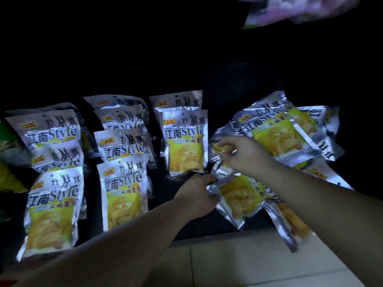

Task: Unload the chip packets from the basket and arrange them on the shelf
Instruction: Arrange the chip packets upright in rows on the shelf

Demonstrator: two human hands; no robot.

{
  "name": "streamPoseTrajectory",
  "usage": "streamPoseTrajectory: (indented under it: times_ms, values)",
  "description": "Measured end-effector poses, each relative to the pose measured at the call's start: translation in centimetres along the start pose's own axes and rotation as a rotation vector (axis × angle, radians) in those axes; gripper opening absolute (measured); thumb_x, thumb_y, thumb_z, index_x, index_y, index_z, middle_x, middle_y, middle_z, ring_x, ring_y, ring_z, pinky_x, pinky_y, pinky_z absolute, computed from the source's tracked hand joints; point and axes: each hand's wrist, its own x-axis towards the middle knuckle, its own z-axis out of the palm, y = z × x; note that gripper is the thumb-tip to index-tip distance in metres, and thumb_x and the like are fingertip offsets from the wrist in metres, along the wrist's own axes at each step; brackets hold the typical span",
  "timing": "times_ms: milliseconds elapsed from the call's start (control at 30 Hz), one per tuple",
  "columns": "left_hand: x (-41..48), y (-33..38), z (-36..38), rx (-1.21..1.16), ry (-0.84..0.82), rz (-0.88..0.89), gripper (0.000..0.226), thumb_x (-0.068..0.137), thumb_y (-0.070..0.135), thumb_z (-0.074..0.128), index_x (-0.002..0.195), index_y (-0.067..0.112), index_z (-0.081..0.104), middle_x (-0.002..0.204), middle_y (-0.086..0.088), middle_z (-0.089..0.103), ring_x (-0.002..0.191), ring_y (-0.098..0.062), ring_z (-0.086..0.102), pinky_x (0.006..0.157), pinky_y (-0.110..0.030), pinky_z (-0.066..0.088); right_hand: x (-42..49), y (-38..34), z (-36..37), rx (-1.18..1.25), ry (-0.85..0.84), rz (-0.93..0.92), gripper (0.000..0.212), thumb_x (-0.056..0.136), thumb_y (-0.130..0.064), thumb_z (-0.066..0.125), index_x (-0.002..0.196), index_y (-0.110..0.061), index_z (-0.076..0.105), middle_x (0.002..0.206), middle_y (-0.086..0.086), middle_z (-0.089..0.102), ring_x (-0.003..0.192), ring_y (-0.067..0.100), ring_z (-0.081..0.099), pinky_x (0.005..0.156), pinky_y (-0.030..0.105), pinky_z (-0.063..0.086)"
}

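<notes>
Landmark: the flat silver-and-yellow foil chip packet with its full front showing [185, 142], called the centre packet below. It lies on the dark shelf [161, 189].

Grip: the left hand [198, 193] is below and just right of the centre packet. Its thumb and fingers are curled round the silver corner of a tilted foil chip packet [235, 196], which lies to the right of that hand. The right hand [243, 155] is just right of the centre packet. Its fingertips are closed narrowly on the edge of a crumpled foil packet [217, 147], which lies to the left of that hand.

Print: the packets read "江南Style" with "风格薯片" under it. Each has an orange logo at top left, too small to read, and dark dancing figures.

Count:
- Centre packet's column: 2.
- Next column left [124, 193]: 4.
- Far-left column [51, 208]: 3 fronts visible.
- Loose heap to the right [277, 129]: at least 5. They overlap, so no exact count.

Other:
- Blurred pink-and-white packet [290, 9], far up and right.
- Green packet [6, 141], far left.
- Pale tiled floor [248, 266], below.
</notes>
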Motion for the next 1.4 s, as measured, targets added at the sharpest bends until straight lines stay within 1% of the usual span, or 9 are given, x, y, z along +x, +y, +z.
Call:
streamPoseTrajectory:
  times_ms: [233,433,533,667,800,933,1100,1300,1400]
  values:
    - [1.4,3.8,3.0,0.319,-0.097,-0.023,0.098,0.074,0.074,0.069,0.156,0.042,0.026,0.157,-0.003,0.04,0.142,-0.032,0.034,0.109,-0.044,0.042,-6.2,5.8,-4.1,-0.203,0.071,0.002,0.032,0.102,-0.036,0.057,0.134,-0.037,0.058,0.093,-0.012,0.058,0.065,0.003,0.05,0.059,0.033,0.041]
    - [2.5,5.0,4.0,0.334,-0.097,-0.115,0.098,0.059,0.082,0.073,0.145,0.046,0.041,0.146,0.008,0.051,0.134,-0.025,0.047,0.108,-0.045,0.035,-8.6,8.8,-5.2,-0.161,-0.06,0.046,0.068,0.101,-0.033,0.059,0.146,-0.067,0.022,0.155,-0.006,0.042,0.116,0.02,0.061,0.087,0.042,0.055]
    - [2.4,5.0,3.3,0.183,-0.095,-0.118,0.078,0.057,0.072,0.082,0.124,0.045,0.053,0.12,0.02,0.06,0.115,-0.015,0.06,0.105,-0.042,0.041,-8.8,8.9,-5.2,-0.201,-0.118,0.024,0.076,0.101,-0.033,0.057,0.145,-0.071,0.01,0.163,-0.006,0.033,0.106,0.017,0.065,0.081,0.041,0.056]
    - [1.9,3.9,1.7,-0.074,-0.104,-0.091,0.06,0.055,0.048,0.096,0.1,0.037,0.059,0.113,0.013,0.066,0.1,-0.012,0.066,0.092,-0.037,0.058,-8.7,8.0,-5.1,-0.211,-0.145,0.064,0.075,0.101,-0.035,0.056,0.151,-0.064,0.01,0.156,0.001,0.043,0.061,0.015,0.061,0.062,0.04,0.055]
    - [0.9,3.0,0.0,-0.163,-0.153,-0.047,0.067,0.041,0.054,0.097,0.096,0.039,0.063,0.114,0.007,0.066,0.105,-0.014,0.066,0.095,-0.042,0.058,-8.6,6.6,-4.7,-0.069,-0.111,0.15,0.077,0.102,-0.036,0.057,0.155,-0.058,0.005,0.155,0.003,0.045,0.07,0.008,0.067,0.057,0.035,0.057]
    - [-1.1,1.3,-2.5,-0.178,-0.148,-0.021,0.067,0.036,0.059,0.097,0.091,0.049,0.059,0.114,0.006,0.067,0.105,-0.017,0.068,0.093,-0.045,0.059,-8.0,4.7,-4.5,-0.251,-0.039,0.203,0.07,0.098,-0.038,0.059,0.156,-0.046,0.02,0.146,0.011,0.05,0.109,0.033,0.063,0.084,0.046,0.057]
    - [-4.7,0.0,-5.6,-0.388,0.039,-0.039,0.062,0.046,0.041,0.101,0.09,0.038,0.056,0.114,-0.001,0.071,0.104,-0.018,0.071,0.092,-0.046,0.06,-8.1,1.4,-4.4,0.051,0.058,0.179,0.02,0.098,-0.042,0.059,0.107,-0.026,0.052,0.089,0.002,0.063,0.07,0.021,0.058,0.066,0.038,0.05]
    - [-7.4,-1.2,-4.2,-0.671,0.257,-0.064,0.061,0.049,0.033,0.1,0.09,0.038,0.055,0.114,-0.007,0.073,0.105,-0.025,0.072,0.088,-0.047,0.06,-8.7,-2.8,-1.2,0.716,-0.041,0.315,0.036,0.085,-0.041,0.081,0.099,-0.022,0.054,0.113,0.007,0.066,0.1,0.024,0.07,0.081,0.05,0.063]
    - [-7.4,-1.4,-3.8,-0.743,0.274,-0.098,0.057,0.048,0.038,0.098,0.087,0.039,0.056,0.104,-0.006,0.073,0.098,-0.03,0.072,0.089,-0.052,0.059,-7.9,-4.3,0.6,0.681,-0.099,0.269,0.042,0.079,-0.026,0.087,0.1,-0.039,0.053,0.115,0.011,0.061,0.1,0.032,0.07,0.079,0.055,0.062]
